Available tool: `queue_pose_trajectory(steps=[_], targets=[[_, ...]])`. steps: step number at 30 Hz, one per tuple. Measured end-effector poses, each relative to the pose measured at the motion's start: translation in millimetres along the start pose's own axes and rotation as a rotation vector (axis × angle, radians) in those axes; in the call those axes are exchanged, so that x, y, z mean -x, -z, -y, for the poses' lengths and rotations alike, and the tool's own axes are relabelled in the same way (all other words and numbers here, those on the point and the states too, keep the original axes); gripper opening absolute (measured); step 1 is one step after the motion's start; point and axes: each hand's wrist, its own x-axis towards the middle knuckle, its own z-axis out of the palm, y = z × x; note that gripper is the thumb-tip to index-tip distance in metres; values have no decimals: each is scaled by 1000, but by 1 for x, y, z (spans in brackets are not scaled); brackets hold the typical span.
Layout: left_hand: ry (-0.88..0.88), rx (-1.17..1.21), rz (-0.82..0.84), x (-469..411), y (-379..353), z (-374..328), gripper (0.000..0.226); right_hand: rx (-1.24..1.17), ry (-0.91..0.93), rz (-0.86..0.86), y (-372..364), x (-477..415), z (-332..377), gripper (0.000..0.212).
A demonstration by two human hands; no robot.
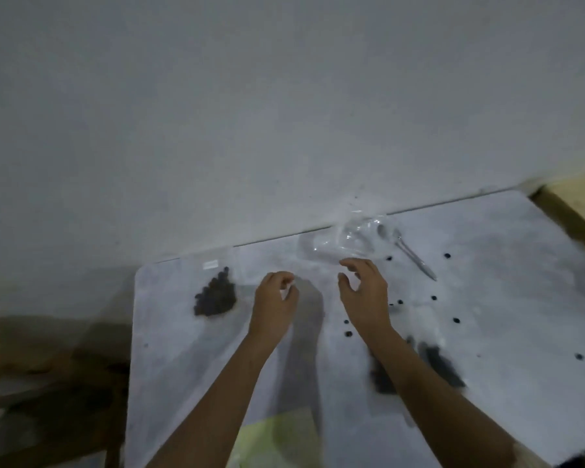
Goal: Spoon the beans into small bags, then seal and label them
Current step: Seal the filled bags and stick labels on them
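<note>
left hand [275,300] curled, hold unclear | right hand [363,292] spread, empty | bagged beans [216,296] left of hands | spoon [406,251] beyond right hand

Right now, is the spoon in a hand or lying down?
Lying down: the spoon rests flat on the table by the clear bags; neither the right hand nor the left hand touches it.
</note>
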Motion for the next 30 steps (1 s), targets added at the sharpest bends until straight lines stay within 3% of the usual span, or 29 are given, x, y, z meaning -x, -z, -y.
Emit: queue_pose_trajectory(steps=[3,7,13,23,30], targets=[[22,27,137,33,-46,-10,20,32,-190,-79,52,27,-26,23],[96,-22,271,75,-91,-11,37,234,-400,1,90,70,-64,33],[123,-116,343,106,-124,-15,59,258,-390,68,101,103,-84,38],[197,61,331,104,-125,-17,45,-80,-527,17,102,102,-76,44],[228,111,368,97,-89,-17,56,-382,-470,-29,101,103,-31,44]])
